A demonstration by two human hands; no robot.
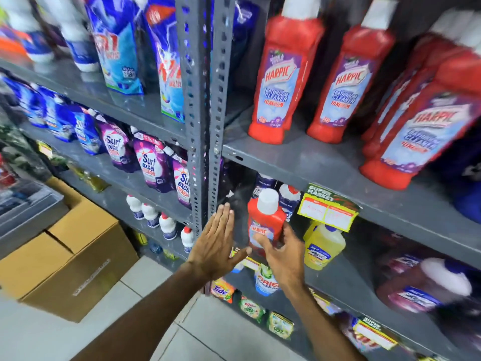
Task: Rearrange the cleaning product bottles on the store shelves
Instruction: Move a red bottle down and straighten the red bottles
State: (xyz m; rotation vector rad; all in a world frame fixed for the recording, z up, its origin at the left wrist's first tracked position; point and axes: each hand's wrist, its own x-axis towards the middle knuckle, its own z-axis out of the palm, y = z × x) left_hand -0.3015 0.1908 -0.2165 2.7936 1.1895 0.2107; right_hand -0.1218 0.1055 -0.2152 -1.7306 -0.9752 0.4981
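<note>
Head view, read left to right. Lower left of the frame: two closed cardboard boxes [78, 259] stand on the tiled floor [145, 282] against the grey metal shelving. Left bay: upper shelf carries blue detergent pouches [117, 48]; the shelf below carries purple Surf Excel pouches [149, 162]; lower still, a row of small white bottles [166, 225] with red caps. A perforated grey upright [200, 113] divides the bays at centre frame.

Left hand [217, 246]: open, fingers straight and together, palm turned toward the right, holding nothing; fingertips lie just beside the foot of the upright. Just right of it, a small red Harpic bottle [265, 217] with a white cap stands upright at the left end of the lower right-bay shelf. Right hand [282, 254]: fingers spread and curled about the bottle's lower part, thumb against the label; a full grip cannot be confirmed. A yellow bottle [322, 246] stands just right of it, beneath a yellow price tag [328, 207] hanging on the shelf edge [390, 204].

Upper right: large red Harpic bottles [281, 74] stand in a row on the shelf above. Right margin is blurred.
</note>
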